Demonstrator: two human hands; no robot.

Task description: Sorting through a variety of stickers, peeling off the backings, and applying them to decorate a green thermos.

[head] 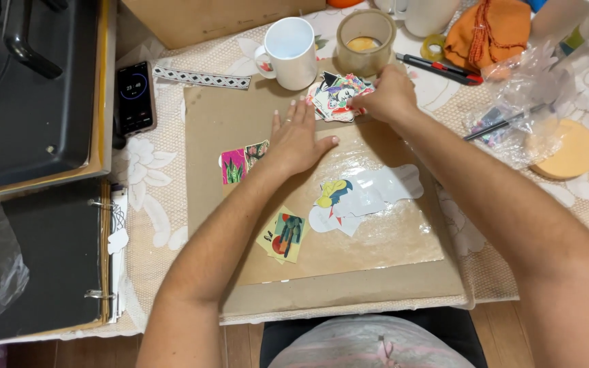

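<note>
Right hand's [390,95] fingertips buried in the sticker pile [335,95] — orange cloth [488,31] clipped by the top edge.

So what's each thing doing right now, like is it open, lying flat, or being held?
Left hand: flat, pressing the cardboard sheet.
Right hand: fingers pinching the sticker pile.
White mug: upright, looks empty.
Tape roll: lying flat on its side.
Phone: screen lit, face up.
Black binder: shut.
Box cutter: lying flat; blade not visible.
Pink sticker: lying flat on the cardboard.
</note>
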